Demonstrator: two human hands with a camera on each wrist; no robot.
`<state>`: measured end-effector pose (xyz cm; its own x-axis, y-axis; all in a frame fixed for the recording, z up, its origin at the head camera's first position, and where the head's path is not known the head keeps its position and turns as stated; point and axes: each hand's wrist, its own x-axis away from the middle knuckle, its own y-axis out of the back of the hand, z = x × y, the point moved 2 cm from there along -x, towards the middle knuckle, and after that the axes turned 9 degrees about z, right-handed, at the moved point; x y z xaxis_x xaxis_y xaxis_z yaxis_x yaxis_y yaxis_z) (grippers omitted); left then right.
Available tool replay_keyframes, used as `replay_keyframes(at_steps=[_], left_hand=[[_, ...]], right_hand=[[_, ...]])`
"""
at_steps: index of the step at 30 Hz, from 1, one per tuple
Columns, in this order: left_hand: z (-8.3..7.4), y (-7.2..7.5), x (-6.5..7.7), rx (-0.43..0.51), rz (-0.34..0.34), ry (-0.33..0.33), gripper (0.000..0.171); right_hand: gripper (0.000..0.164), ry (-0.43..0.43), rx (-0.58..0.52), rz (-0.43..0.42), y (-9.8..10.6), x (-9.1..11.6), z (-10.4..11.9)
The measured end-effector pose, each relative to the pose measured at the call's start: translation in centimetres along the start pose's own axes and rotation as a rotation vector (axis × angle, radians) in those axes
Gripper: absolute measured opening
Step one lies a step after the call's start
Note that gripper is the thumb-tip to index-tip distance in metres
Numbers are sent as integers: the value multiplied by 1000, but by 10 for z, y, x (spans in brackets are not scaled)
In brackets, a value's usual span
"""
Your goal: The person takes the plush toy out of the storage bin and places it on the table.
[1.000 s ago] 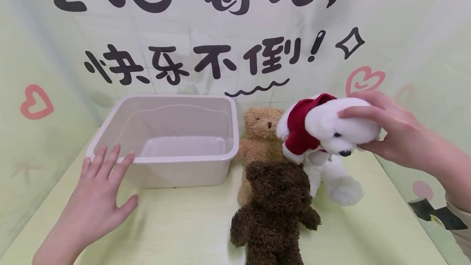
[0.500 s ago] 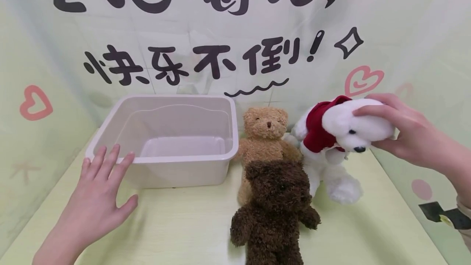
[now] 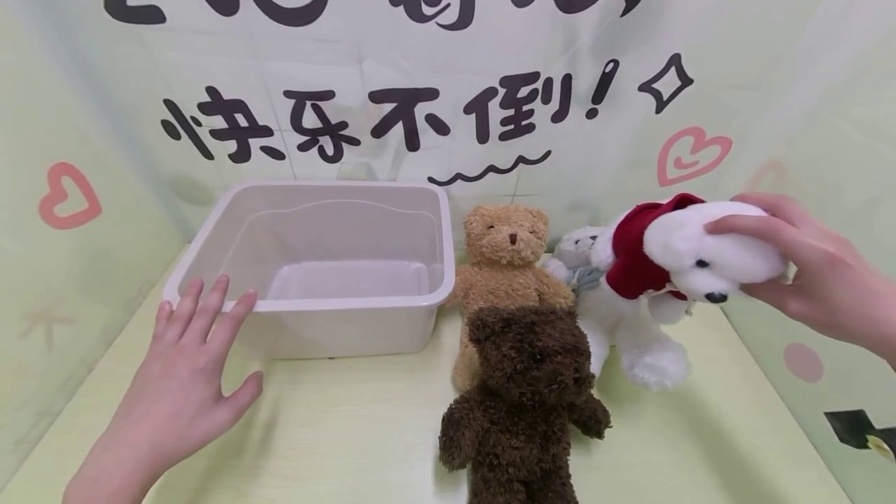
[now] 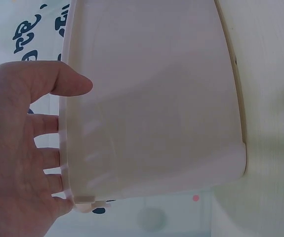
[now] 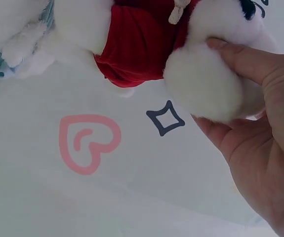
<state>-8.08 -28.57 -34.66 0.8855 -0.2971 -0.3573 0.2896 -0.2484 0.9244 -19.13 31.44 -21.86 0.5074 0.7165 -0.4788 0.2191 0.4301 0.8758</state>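
My right hand (image 3: 819,263) grips a white stuffed animal in a red hoodie (image 3: 638,251) by its head, thumb on one side and fingers on the other. The toy is tilted, nose to the right. Behind it sits another white plush toy with a blue-grey ribbon (image 3: 586,278), partly hidden. My left hand (image 3: 178,379) rests at the front rim of a pale plastic bin (image 3: 350,329), straight fingers over the rim. In the left wrist view the thumb (image 4: 72,83) lies outside the wall. A tan teddy bear (image 3: 507,243) and a dark brown teddy bear (image 3: 525,403) stand near the right hand.
The toys and bin are on a pale wooden table (image 3: 336,426). A wall sheet (image 3: 392,61) with black writing and pink hearts rises close behind. The tan bear stands against the bin's right side, with the brown bear in front of it.
My right hand has moved right and slightly down with the white stuffed animal, uncovering the tan bear and the face of the ribboned toy. The left hand has stayed on the bin.
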Motion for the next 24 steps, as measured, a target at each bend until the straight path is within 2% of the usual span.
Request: replay_keyframes(at_steps=[5, 13, 24], left_hand=[[1, 1, 0, -8, -4, -8, 89], [0, 3, 0, -8, 13, 9, 90], [1, 0, 0, -7, 12, 4, 90]], right_hand=[[69, -37, 31, -59, 2, 17, -5], [76, -108, 20, -49, 4, 42, -28], [82, -177, 0, -105, -3, 73, -49]])
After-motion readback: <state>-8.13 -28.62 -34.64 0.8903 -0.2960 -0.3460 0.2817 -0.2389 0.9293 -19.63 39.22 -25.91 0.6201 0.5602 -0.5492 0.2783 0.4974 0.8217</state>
